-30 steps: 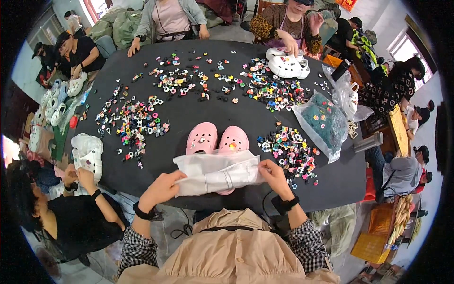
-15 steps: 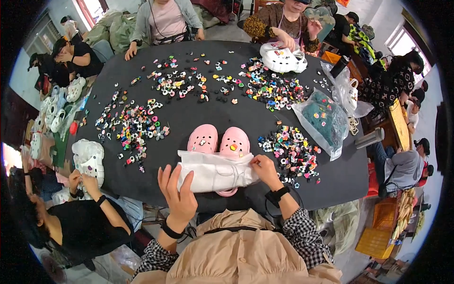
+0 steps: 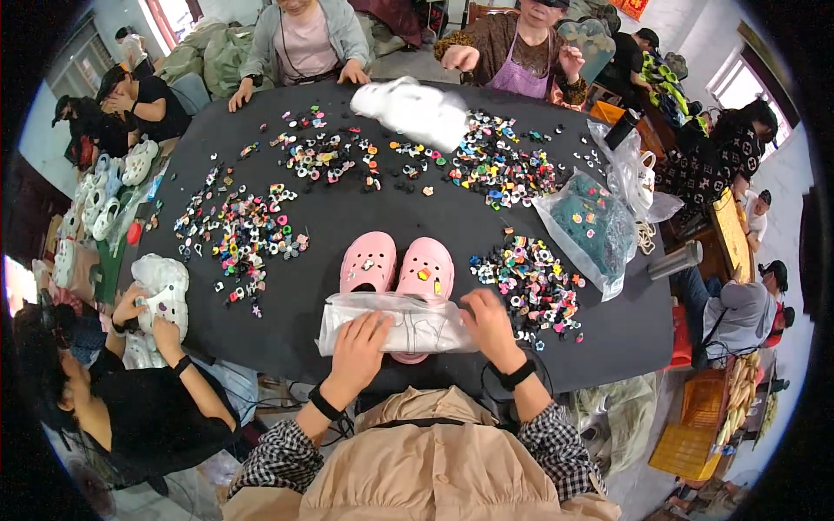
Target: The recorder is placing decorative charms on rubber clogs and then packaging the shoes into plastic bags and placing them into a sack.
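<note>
A pair of pink clogs [image 3: 424, 260] with small charms on their toes lies in front of me on the black table. Across their heel ends lies a folded, translucent plastic bag [image 3: 408, 332]; one pink heel strap shows below it. My left hand [image 3: 358, 347] rests on the bag's left part, fingers stretched out over the plastic. At the bag's right end, my right hand [image 3: 493, 328] is closed on its edge, with the fingers slightly blurred.
Piles of small charms [image 3: 540, 286] cover parts of the table [image 3: 408, 204]. A bag with a green clog [image 3: 591, 217] lies right. Blurred white clogs [image 3: 413, 113] are at the far side before two people. A person at left handles a white clog [image 3: 165, 304].
My left hand has come down from its raised position onto the plastic bag. The bag is now flatter. At the far side, the white clogs have moved left, away from the person's hands.
</note>
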{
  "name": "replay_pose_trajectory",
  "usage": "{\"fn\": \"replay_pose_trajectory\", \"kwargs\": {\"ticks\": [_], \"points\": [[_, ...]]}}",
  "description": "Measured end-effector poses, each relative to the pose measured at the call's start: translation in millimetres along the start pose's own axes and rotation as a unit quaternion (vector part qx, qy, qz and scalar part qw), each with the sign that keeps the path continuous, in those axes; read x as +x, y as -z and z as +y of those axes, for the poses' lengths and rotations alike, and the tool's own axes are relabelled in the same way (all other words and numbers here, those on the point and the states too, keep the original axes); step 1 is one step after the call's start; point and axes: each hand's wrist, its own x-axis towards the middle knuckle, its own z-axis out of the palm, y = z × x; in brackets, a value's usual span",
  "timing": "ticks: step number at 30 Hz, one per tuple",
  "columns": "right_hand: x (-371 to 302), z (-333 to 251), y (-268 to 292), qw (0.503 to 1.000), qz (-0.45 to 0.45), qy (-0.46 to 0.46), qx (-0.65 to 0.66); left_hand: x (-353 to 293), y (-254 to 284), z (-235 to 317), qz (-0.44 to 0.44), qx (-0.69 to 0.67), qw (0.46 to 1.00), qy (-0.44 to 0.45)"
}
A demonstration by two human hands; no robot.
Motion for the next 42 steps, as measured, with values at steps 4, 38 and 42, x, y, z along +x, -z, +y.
{"fn": "replay_pose_trajectory", "kwargs": {"ticks": [4, 38, 42], "points": [[-3.0, -83.4, 42.1, 0.982, 0.053, 0.156, -0.094, 0.3, 21.0, 12.4, -0.004, -0.087, 0.992, 0.096], [33.5, -84.6, -132.7, 0.783, -0.079, -0.258, 0.561, -19.6, 13.6, -10.5, 0.068, -0.189, 0.972, 0.119], [28.2, -99.4, -119.6, 0.942, -0.070, -0.066, 0.323, -16.9, 2.7, -20.4, 0.101, -0.113, 0.980, 0.128]]}}
